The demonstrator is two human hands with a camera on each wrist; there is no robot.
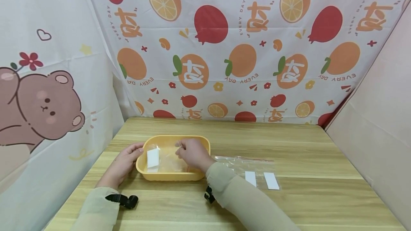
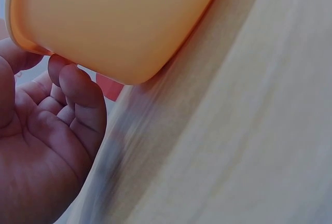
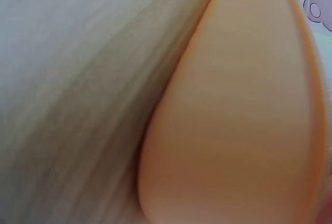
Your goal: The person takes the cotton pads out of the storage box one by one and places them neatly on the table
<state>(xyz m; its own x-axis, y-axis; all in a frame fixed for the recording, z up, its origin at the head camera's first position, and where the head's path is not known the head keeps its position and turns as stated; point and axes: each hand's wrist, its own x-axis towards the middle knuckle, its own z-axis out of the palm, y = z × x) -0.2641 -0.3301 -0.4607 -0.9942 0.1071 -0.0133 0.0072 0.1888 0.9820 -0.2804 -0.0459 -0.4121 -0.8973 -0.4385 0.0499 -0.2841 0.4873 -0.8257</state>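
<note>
A yellow plastic basin (image 1: 173, 176) stands on the table. My left hand (image 1: 123, 161) grips its left end, thumb at the rim; in the left wrist view the left hand (image 2: 57, 125) has bent fingers against the outer wall (image 2: 119, 27). Over the basin's right part reaches my right hand (image 1: 194, 152), its fingers curled and seemingly pinching thin clear plastic. A clear zip bag (image 1: 171, 161) with a white label (image 1: 153, 158) lies inside the basin, partly hidden by that hand. The right wrist view shows mostly the basin's outer wall (image 3: 233, 105).
Right of the basin lie clear zip bags (image 1: 239, 161) with white labels (image 1: 271, 181), partly behind my right forearm. The wooden table (image 1: 305, 152) meets a fruit-print cloth (image 1: 210, 60) at the back. A bear-print cloth (image 1: 48, 102) hangs on the left.
</note>
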